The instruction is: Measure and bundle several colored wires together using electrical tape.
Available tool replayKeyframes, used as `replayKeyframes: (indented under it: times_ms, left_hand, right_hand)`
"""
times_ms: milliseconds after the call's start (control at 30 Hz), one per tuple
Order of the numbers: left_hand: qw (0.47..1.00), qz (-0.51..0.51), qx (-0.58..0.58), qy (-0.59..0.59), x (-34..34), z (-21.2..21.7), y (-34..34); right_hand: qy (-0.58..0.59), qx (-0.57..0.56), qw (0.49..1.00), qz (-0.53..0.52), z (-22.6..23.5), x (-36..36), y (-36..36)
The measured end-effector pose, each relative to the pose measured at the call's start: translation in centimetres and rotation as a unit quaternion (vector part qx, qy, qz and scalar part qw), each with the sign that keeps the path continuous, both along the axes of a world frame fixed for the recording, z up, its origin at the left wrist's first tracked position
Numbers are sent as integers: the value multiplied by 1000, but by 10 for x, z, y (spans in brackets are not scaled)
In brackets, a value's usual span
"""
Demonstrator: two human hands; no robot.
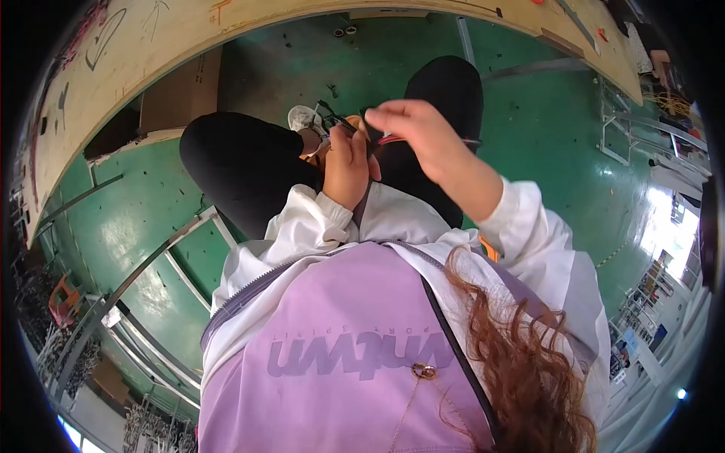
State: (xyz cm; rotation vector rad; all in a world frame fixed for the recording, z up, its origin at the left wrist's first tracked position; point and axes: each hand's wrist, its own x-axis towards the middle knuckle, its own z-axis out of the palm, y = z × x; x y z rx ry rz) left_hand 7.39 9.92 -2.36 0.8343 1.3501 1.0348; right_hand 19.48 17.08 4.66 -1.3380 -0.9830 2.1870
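Head view, as I read it from my remote post, biggest first. Green floor point(544, 113) fills most of the surround. A pale wooden worktop point(151, 38) with marker scribbles curves across the upper edge. Below it, the wearer's lilac top point(340, 317) and open white jacket point(559, 234) take up the lower middle; black trousers point(234, 151) cover two bent knees, spread apart.

A brown cardboard box point(181, 87) sits beyond the left knee, under the worktop edge. A metal frame point(170, 249) lies to the left, its bars crossing the floor.

Hands: both are between the knees, close together. My right hand point(427, 136) reaches in from the right, back upward, its fingers stretched toward the left one and drawn narrow at the tips — I cannot tell whether they pinch anything. My left hand point(347, 170) is lower and nearer the body, fingers curled closed around a dark cable point(341, 123).

Cable position: it comes out above the left fingers and runs up and left into loose thin strands (too tangled to count), next to a white shoe point(302, 117). The right fingertips are just beside its nearer part; contact is unclear. Thin red wires point(389, 139) show under the right hand — over the dark trouser cloth.

Smallest: two little rolls point(339, 32) on the floor, well beyond both hands.
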Motion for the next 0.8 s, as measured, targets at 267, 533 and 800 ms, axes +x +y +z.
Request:
replayKeyframes:
  times_ms: [267, 533, 800]
  left_hand:
    - [985, 37, -39, -164, -6, 32, 12]
    - [994, -66, -36, -85, -16, 44, -18]
    - [986, -80, 143, 30, -26, 33, -44]
  right_hand:
    - [-189, 330, 923, 50, -11, 29, -80]
    - [-24, 157, 984, -87, -54, 20, -75]
    - [83, -37, 996, 14, 1, 45, -73]
